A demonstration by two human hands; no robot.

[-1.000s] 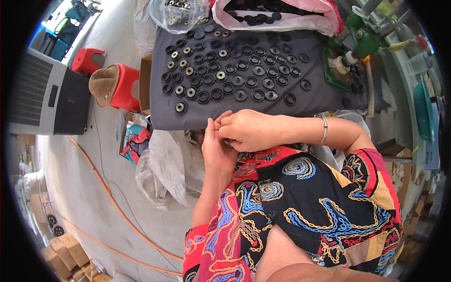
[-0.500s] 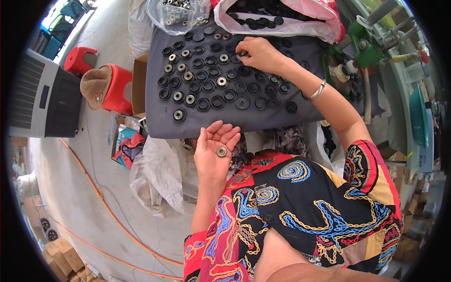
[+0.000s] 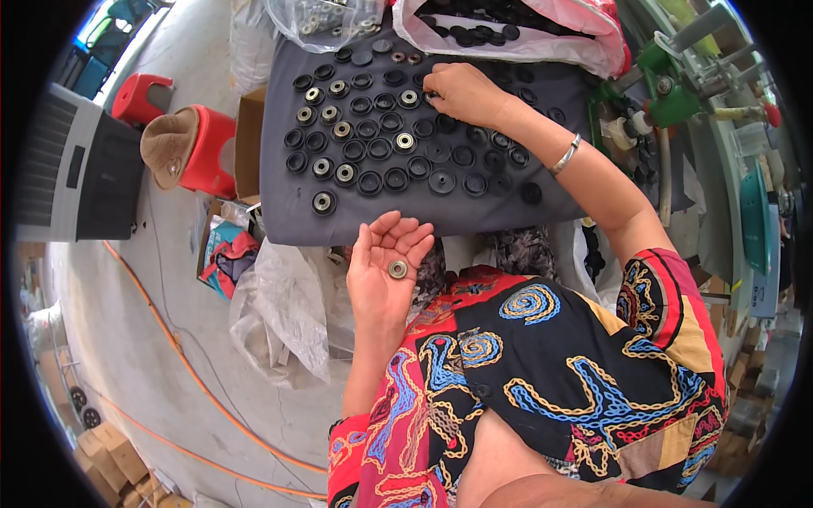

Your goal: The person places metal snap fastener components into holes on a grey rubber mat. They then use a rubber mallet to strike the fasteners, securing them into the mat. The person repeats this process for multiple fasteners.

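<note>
My left hand (image 3: 385,271) is palm up in front of the table's near edge, fingers loosely curled. A small metal ball bearing (image 3: 397,269) lies in its palm. My right hand (image 3: 467,93) reaches over the far part of the dark grey padded table (image 3: 339,222), fingertips pinched down among the black rings; what they grip is mostly hidden. Black round plastic wheels (image 3: 442,181) lie in loose rows on the cloth. Several at the left hold metal bearings, such as the wheel (image 3: 323,202) near the front left corner.
A clear bag of bearings (image 3: 326,25) and an open white sack of black parts (image 3: 533,52) lie at the back. Green machinery (image 3: 669,85) stands at the right. Red stools (image 3: 212,161), a cardboard box (image 3: 249,144) and an orange hose (image 3: 178,347) are at the left.
The table and its parts appear shifted slightly in the picture. My right fingertips have pressed lower over a ring, covering the shiny bit seen there before. My left hand stays with its bearing.
</note>
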